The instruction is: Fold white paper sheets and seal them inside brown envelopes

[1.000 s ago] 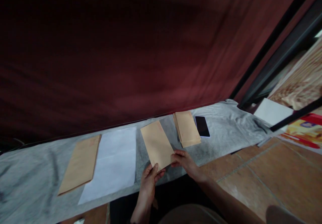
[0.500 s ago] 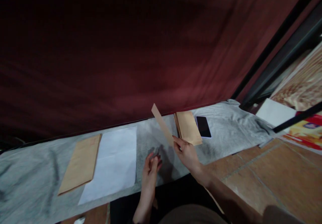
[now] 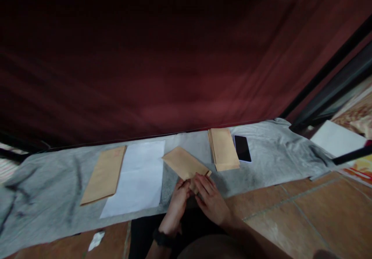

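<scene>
A brown paper envelope [image 3: 183, 162] lies slanted on the grey cloth, its near end between my two hands. My left hand [image 3: 180, 197] is closed on the corner of that end, a dark band round its wrist. With fingers bent over the same end, my right hand [image 3: 210, 199] grips the paper; the thumbs and the folded part are partly hidden. Left of them lie white paper sheets [image 3: 139, 177], and a stack of brown envelopes [image 3: 104, 173] overlaps their left edge. To the right sits another stack of brown envelopes [image 3: 225, 148], fanned at its left side.
A phone [image 3: 242, 148] lies beside the right stack. The grey cloth [image 3: 270, 150] covers a long narrow surface against a dark red panel [image 3: 174, 76]. Tiled floor [image 3: 276, 208] runs along the near side, with a crumpled white scrap [image 3: 96, 240] on it. A white box [image 3: 337, 138] stands at far right.
The envelope, held up edge-on by my right hand before, is now lowered flat onto the cloth. My left hand has closed on its near end. The view has shifted slightly.
</scene>
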`<state>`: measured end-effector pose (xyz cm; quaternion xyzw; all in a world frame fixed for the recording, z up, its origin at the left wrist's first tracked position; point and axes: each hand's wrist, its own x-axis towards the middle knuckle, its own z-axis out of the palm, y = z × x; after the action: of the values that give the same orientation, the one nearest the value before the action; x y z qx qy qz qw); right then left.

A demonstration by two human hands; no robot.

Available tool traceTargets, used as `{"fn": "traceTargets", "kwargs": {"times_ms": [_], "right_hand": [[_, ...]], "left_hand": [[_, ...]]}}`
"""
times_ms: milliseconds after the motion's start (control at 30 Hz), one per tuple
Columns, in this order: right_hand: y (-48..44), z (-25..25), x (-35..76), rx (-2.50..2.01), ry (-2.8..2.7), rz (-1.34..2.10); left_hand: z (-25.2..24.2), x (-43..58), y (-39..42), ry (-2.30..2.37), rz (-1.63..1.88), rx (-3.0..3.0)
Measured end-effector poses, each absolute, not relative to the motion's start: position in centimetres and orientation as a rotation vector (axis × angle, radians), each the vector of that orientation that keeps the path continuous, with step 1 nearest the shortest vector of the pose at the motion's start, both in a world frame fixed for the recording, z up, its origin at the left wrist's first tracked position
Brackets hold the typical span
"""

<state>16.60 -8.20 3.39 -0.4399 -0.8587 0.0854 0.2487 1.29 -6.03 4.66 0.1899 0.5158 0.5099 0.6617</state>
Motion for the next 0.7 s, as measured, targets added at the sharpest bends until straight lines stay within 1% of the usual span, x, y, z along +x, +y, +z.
{"fn": "traceTargets", "kwargs": {"times_ms": [133,267,333,400,467,500,600,700], "right_hand": [[-8.4,1.9,18.1,-1.234,-2.411,0.186],[-8.4,0.7,18.2,-1.254,-2.427,0.175],[-8.4,0.5,18.0,-1.254,-2.415,0.170],[-8.5,0.5,17.8,-1.253,-2.399,0.156],[-8.6,0.5,17.6,-1.247,-2.393,0.142],[-8.6,0.4,17.6,-1.245,-2.393,0.136],[-8.6,0.3,17.6,-1.250,-2.401,0.139],[-8.5,0.2,17.6,-1.263,-2.410,0.147]], "left_hand": [[4.8,1.6,-5.6,1.198,1.038,0.498],[4.3,0.4,-5.8,1.429,0.897,0.653],[4.4,-0.3,-6.2,1.629,0.931,0.766],[4.8,-0.8,-6.2,1.752,1.073,0.912],[5.0,-0.7,-5.8,1.722,1.169,1.152],[4.8,-0.5,-5.4,1.684,1.155,1.307],[3.5,-0.1,-3.7,1.685,0.962,1.705],[1.8,-0.3,-1.7,1.820,0.833,1.876]]}}
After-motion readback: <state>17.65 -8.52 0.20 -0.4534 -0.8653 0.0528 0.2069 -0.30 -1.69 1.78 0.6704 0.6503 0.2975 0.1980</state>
